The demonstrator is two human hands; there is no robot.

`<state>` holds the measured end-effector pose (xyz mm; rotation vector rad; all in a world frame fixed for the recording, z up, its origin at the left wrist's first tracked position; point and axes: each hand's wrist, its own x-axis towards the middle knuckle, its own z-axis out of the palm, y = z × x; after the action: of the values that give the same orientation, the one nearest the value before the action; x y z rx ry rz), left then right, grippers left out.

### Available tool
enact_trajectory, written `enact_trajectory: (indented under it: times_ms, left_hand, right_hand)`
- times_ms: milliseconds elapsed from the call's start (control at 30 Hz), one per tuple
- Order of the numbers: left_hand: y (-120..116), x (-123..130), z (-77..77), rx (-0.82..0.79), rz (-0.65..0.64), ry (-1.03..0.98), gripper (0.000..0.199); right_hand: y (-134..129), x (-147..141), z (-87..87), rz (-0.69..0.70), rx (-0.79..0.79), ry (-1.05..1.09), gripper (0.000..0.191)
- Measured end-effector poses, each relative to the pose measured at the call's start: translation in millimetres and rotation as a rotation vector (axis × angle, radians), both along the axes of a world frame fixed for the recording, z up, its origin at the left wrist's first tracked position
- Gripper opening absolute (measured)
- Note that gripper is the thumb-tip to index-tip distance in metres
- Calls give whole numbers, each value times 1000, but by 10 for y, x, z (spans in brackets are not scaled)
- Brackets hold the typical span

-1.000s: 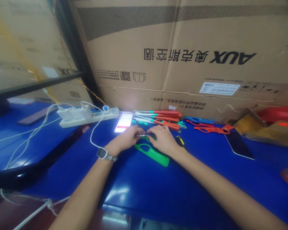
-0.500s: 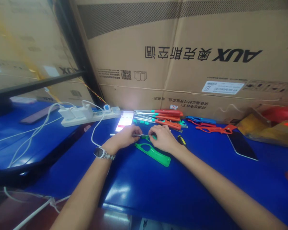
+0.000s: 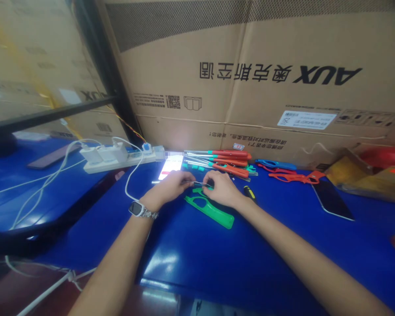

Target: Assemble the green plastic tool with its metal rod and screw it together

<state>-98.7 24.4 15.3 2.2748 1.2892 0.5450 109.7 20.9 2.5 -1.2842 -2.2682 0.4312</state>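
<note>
— What is held by the left grip (image 3: 174, 186)?
— A thin rod (image 3: 156, 182) is grasped near the middle of the frame; one bright end is seen jutting out to the left, just below the lit phone (image 3: 171, 166).
— And by the right grip (image 3: 223, 188)?
— A fine wire (image 3: 204, 184) is pinched at the fingertips, and the small gap between the two hands is spanned by it. Whether wire and rod are joined cannot be told.
— What is seen beneath?
— A green shell (image 3: 213, 213) is laid on the blue bench (image 3: 191, 263), slanting down to the right; a smaller green piece (image 3: 197, 192) is shown just under the wire.
— And around?
— Red and orange lighters (image 3: 232, 154) are heaped above the hands. A yellow-and-black tool (image 3: 249, 193) is placed near the right grip. Farther right, a dark phone (image 3: 332, 199) is overlapped by an orange shell (image 3: 296, 177). At the left, a power strip (image 3: 131, 159) is loaded with white chargers (image 3: 103, 154). The upper frame is filled by a cardboard box (image 3: 243, 44).
</note>
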Motion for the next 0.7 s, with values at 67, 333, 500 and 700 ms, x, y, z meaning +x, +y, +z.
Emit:
enact_trajectory:
  times_ms: [67, 333, 500, 700]
  left_hand:
    - [-4, -6, 14, -4, -5, 1, 21]
    - [-40, -18, 86, -7, 3, 27, 23]
    - [-46, -8, 89, -6, 21, 17, 21]
    - [-37, -8, 55, 0, 28, 21, 22]
  right_hand:
    - [-5, 0, -4, -16, 0, 4, 9]
    - [-54, -10, 5, 42, 115, -4, 8]
    - [-45, 4, -2, 100, 209, -48, 7]
    - [25, 52, -47, 183, 114, 107, 8]
